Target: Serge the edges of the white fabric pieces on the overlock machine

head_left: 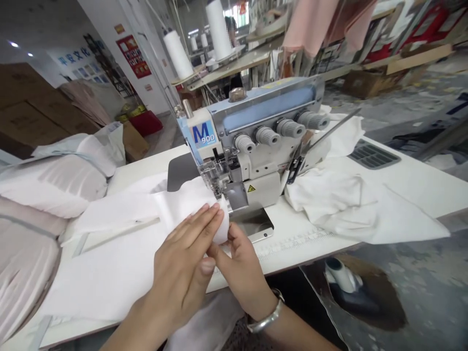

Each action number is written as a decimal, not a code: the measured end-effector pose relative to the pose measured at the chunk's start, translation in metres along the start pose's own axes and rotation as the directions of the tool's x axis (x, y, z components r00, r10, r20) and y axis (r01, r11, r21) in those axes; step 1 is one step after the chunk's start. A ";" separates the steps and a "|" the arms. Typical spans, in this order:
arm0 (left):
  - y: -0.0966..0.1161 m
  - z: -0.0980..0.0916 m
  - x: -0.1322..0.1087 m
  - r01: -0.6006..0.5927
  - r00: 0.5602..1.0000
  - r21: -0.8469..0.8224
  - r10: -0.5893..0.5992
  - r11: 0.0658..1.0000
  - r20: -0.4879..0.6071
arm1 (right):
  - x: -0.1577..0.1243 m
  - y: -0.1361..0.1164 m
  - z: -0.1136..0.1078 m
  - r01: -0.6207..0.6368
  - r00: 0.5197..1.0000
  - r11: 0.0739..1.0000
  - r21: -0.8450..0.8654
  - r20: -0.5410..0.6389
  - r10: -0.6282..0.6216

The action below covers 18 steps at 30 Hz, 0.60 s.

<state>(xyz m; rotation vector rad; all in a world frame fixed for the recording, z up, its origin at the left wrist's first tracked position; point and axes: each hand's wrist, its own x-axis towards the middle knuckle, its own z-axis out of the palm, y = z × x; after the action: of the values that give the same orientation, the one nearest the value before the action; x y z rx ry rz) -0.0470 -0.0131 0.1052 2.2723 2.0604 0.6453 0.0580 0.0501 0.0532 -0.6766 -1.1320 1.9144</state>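
My left hand lies palm down on a white fabric piece, its fingers together on a gathered fold. My right hand, with a silver bangle on the wrist, pinches the fold's edge from the other side. That fold sits just in front of the presser foot of an M900 overlock sewing machine. The fabric hides the needle area in part. A longer stretch of the white cloth runs left across the white sewing table.
A heap of white cloth lies right of the machine. Pale pink bundles sit at the table's left. Thread cones stand behind the machine, and pink garments hang above. Cardboard boxes stand far left.
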 end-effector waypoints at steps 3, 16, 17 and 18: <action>-0.002 -0.002 0.002 -0.007 0.999 0.010 0.007 1.000 -0.046 | 0.004 0.006 0.000 0.018 0.998 0.999 -0.049 -0.056 -0.020; -0.009 0.000 0.002 -0.087 0.996 0.010 0.087 0.996 -0.032 | 0.008 -0.015 -0.023 -0.152 0.988 0.986 0.063 0.001 0.152; -0.011 -0.001 0.002 -0.079 0.996 0.000 0.079 0.997 -0.032 | 0.009 -0.016 -0.024 -0.175 0.985 0.983 0.064 0.014 0.174; -0.014 -0.002 0.002 -0.059 0.998 -0.013 0.058 0.998 -0.027 | 0.009 -0.017 -0.025 -0.197 0.980 0.978 0.064 0.032 0.195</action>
<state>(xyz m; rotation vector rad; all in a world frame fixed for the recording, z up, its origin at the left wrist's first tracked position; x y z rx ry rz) -0.0611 -0.0097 0.1039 2.3372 2.0011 0.6934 0.0783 0.0737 0.0561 -0.7527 -1.0442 2.1225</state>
